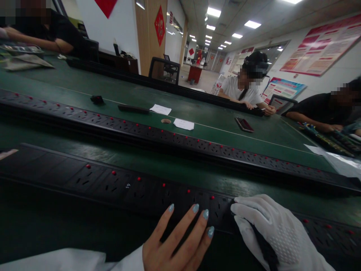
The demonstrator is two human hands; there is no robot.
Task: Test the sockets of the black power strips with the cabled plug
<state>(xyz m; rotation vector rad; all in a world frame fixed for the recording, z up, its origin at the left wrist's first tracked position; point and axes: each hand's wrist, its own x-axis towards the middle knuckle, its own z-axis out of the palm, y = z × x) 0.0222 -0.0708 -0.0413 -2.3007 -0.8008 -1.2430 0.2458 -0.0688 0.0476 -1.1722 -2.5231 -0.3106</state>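
Observation:
A long black strip with rows of slots and small red pieces lies across the green table, close to me. My left hand is bare, its fingers spread flat over the strip's near edge. To its right, my right hand wears a white dotted glove. Its fingers are bent together over the strip, and a dark item shows under the palm, too hidden to make out. Beyond both hands a second black strip with a row of red pieces runs parallel.
On the green table are two white papers, a phone, a dark bar and a small black item. A further long black strip lies beyond. Several people sit around the table's far side and ends.

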